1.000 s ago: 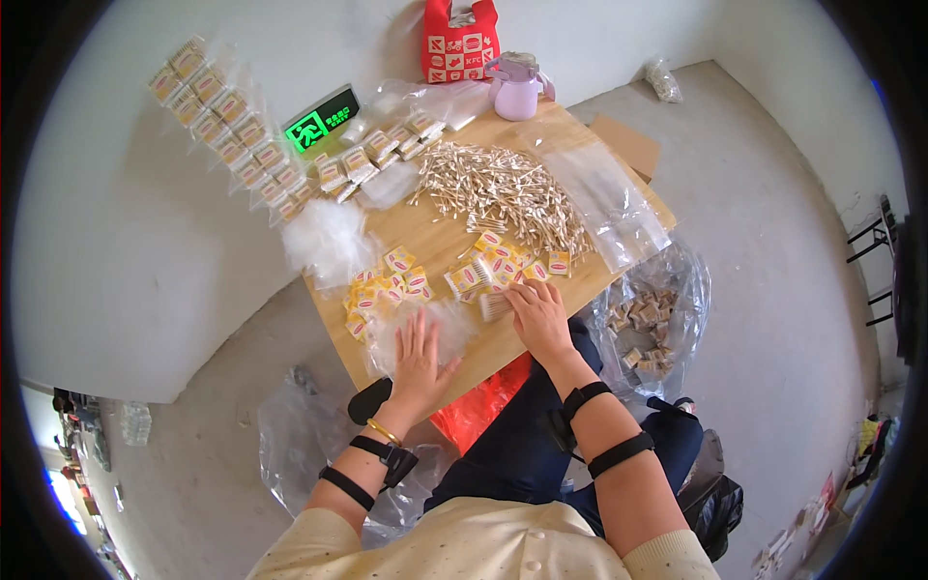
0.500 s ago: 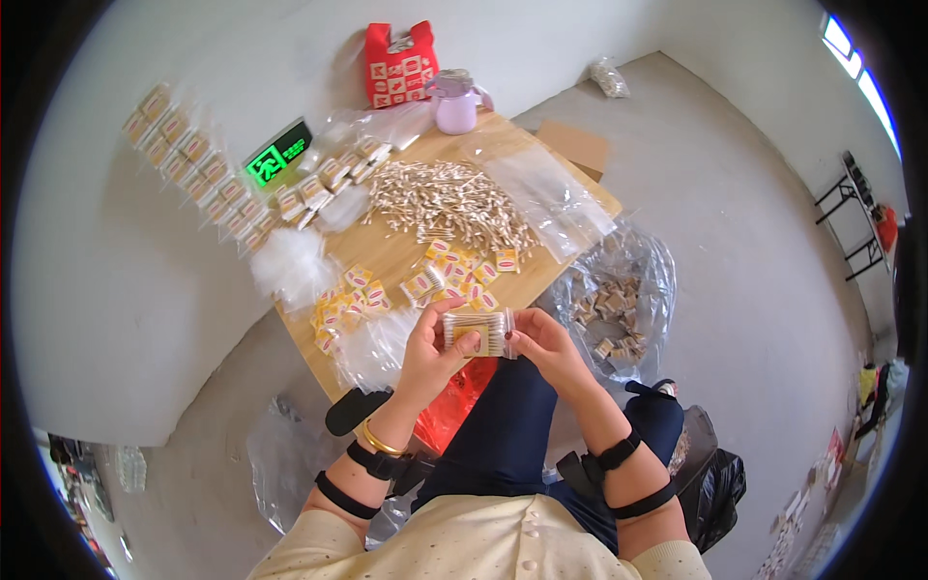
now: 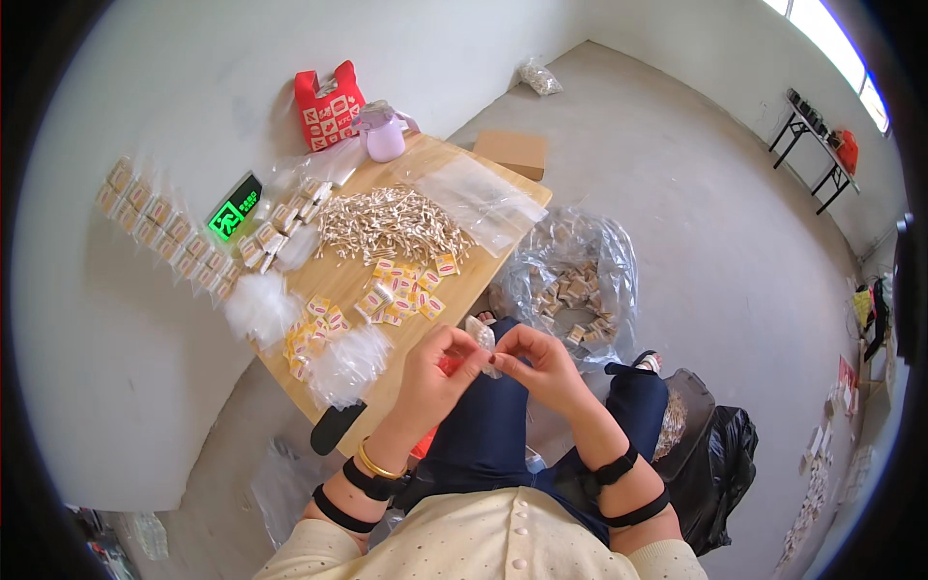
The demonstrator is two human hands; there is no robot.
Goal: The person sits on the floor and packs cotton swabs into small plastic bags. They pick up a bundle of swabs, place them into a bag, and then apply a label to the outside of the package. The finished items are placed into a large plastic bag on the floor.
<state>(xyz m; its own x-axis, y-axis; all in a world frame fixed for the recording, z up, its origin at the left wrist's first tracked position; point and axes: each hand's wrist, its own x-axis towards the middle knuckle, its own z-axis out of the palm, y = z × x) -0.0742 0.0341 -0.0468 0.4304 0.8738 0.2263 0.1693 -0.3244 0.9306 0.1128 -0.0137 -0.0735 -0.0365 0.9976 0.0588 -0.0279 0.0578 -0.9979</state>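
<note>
Above my lap, just off the table's near edge, a small clear bag of cotton swabs [image 3: 480, 334] is tilted so that mostly its narrow end shows. My left hand [image 3: 443, 369] grips it from the left, thumb against the bag. With thumb and forefinger, my right hand [image 3: 543, 369] pinches the bag's edge. Yellow-and-white cards [image 3: 406, 290] lie on the table beyond my hands, below a big heap of loose cotton swabs [image 3: 391, 222]. A stack of empty clear bags [image 3: 350, 367] rests at the table's near left.
Filled packs [image 3: 159, 227] line up along the left. A lilac jug [image 3: 385, 140] and red bag [image 3: 329, 106] stand at the back. Right of the table, a large clear sack [image 3: 580, 295] holds several packs. A cardboard box [image 3: 510, 153] sits on the floor.
The swab bag has turned from face-up to nearly edge-on, and my fingers have come closer together at its edge. My view has swung right, shifting the table leftward.
</note>
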